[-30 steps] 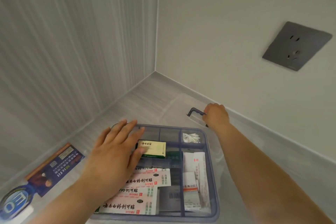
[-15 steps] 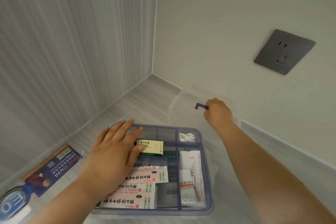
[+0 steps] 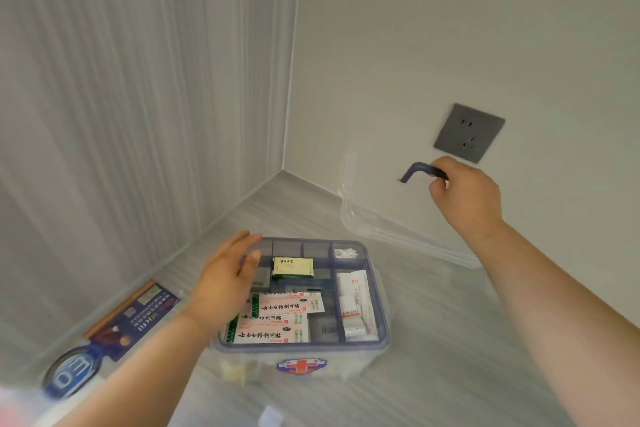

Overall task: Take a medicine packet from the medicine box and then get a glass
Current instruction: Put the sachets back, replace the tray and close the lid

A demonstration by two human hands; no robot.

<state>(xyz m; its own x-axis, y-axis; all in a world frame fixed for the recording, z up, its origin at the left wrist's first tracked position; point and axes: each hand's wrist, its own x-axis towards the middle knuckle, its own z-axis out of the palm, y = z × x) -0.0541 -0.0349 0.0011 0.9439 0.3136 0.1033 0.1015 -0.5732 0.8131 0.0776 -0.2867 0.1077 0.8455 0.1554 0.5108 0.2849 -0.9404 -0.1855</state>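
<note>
- Head view: right hand (image 3: 465, 194) grips the lid handle (image 3: 420, 170), holding the clear lid (image 3: 360, 208) raised at 1 o'clock; a slip could drop it onto the box.
- Left hand (image 3: 225, 282), open, hovers over the medicine box (image 3: 375, 347) at 6 o'clock; its yellow packet (image 3: 292, 266) lies just beside the fingertips (image 3: 255, 256) and could get nudged aside.
- No glass shows.
</note>
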